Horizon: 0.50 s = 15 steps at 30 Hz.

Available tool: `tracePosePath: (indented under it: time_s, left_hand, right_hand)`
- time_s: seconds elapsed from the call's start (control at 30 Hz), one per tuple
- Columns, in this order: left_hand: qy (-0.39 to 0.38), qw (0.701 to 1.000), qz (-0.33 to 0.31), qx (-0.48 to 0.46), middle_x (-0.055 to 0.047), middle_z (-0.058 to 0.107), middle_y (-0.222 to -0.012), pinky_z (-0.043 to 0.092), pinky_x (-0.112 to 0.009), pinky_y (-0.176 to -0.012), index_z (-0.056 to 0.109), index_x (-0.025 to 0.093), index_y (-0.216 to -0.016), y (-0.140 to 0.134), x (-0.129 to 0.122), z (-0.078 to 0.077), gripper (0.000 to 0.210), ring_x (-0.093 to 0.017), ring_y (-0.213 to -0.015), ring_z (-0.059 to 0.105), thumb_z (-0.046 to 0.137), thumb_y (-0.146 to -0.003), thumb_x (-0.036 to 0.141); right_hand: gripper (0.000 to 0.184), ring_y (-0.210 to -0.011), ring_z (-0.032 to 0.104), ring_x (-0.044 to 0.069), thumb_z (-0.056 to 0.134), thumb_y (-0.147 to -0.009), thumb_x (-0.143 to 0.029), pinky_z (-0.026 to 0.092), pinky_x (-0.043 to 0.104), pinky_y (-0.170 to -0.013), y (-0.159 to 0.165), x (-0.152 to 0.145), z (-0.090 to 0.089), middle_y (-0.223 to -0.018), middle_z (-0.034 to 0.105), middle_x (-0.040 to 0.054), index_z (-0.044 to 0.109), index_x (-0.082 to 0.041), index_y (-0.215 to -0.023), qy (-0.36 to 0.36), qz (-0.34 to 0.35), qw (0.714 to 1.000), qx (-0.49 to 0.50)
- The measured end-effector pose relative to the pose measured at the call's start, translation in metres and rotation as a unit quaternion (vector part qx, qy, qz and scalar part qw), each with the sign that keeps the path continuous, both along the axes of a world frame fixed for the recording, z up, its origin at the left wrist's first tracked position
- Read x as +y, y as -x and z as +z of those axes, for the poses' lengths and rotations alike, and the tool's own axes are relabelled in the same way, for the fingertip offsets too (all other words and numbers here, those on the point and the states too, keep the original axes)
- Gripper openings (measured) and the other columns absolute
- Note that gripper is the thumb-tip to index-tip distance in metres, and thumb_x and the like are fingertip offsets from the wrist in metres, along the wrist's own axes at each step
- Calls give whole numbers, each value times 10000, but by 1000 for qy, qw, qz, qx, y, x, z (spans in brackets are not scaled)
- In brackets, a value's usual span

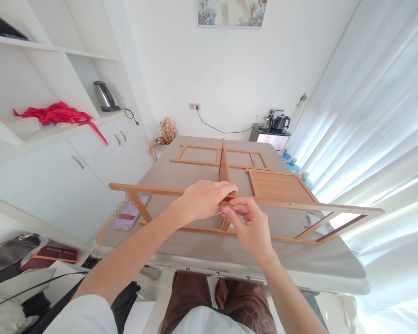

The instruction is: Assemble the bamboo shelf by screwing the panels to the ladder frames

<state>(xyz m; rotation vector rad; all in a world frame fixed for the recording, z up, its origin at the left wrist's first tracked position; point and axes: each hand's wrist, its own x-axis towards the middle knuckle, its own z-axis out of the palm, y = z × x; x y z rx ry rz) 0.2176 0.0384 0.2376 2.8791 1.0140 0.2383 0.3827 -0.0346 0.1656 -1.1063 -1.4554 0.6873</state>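
A wooden ladder-like side frame (167,191) stands on its long edge across the near part of the table. A wooden panel (225,162) meets it near the middle and runs away from me. My left hand (209,197) is closed over the frame's top rail where the panel joins it. Just to the right, my right hand (249,222) pinches a thin metal rod (218,213), which looks like a hex key, against the near side of that joint. The rod's far end is hidden by my fingers.
Another wooden frame (198,162) and a slatted wooden panel (282,185) lie farther back on the grey table (195,248). A phone (127,215) rests at the left. Small hardware in a plastic bag (315,225) is at the right. Curtains (386,139) hang alongside.
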Motion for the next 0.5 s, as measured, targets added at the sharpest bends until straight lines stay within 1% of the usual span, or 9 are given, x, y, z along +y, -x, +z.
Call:
tracePosePath:
  time_s: [0.07,0.13,0.2,0.27,0.37,0.43,0.5]
  left_hand:
    - [4,1000,-1,1,13,720,-1135,341,-311,-583,540,282,-1169,0,0,0,283,-206,-833,691,587,-897,219]
    - [10,1000,-1,-4,14,717,-1123,332,-312,-581,542,281,-1169,0,0,0,285,-204,-829,685,578,-896,209]
    - [16,1000,-4,-11,19,714,-1107,330,-312,-585,546,281,-1160,0,0,0,277,-200,-823,675,568,-896,198]
    - [27,999,-11,-19,23,712,-1089,342,-308,-599,552,281,-1146,0,1,1,270,-194,-823,665,565,-896,182]
    - [44,998,-23,-31,21,716,-1079,378,-298,-648,569,276,-1124,2,4,2,203,-193,-855,662,574,-934,207]
    - [49,998,-31,-39,10,723,-1102,401,-296,-694,581,269,-1139,3,7,3,156,-203,-907,670,577,-983,275]
    - [50,997,-41,-39,-4,728,-1127,419,-298,-734,584,257,-1171,4,9,4,181,-214,-951,676,576,-1015,348]
  right_hand:
    - [266,-822,781,186,773,-885,-383,609,281,-725,-2,-1,0,-948,808,41,616,-244,-1047,4,12,1000,3]
    - [283,-842,780,184,780,-878,-368,612,296,-763,-3,-2,2,-1004,811,43,607,-248,-1067,1,21,1000,-4]
    - [266,-835,773,163,761,-898,-342,606,286,-777,-4,-3,3,-1025,809,26,598,-255,-1090,-11,27,999,-25]
    - [219,-808,756,138,731,-926,-312,595,261,-750,-5,-4,4,-1035,804,8,606,-259,-1098,-33,21,997,-61]
    - [141,-704,692,117,723,-940,-289,559,230,-660,-6,-3,2,-889,773,-25,660,-259,-1063,-104,-35,984,-143]
    - [108,-673,657,116,728,-943,-283,541,230,-642,-7,0,-1,-813,735,-25,694,-254,-1042,-172,-81,961,-203]
    - [85,-703,664,122,707,-962,-273,548,240,-669,-9,4,-4,-842,736,-4,713,-251,-1044,-230,-102,936,-247]
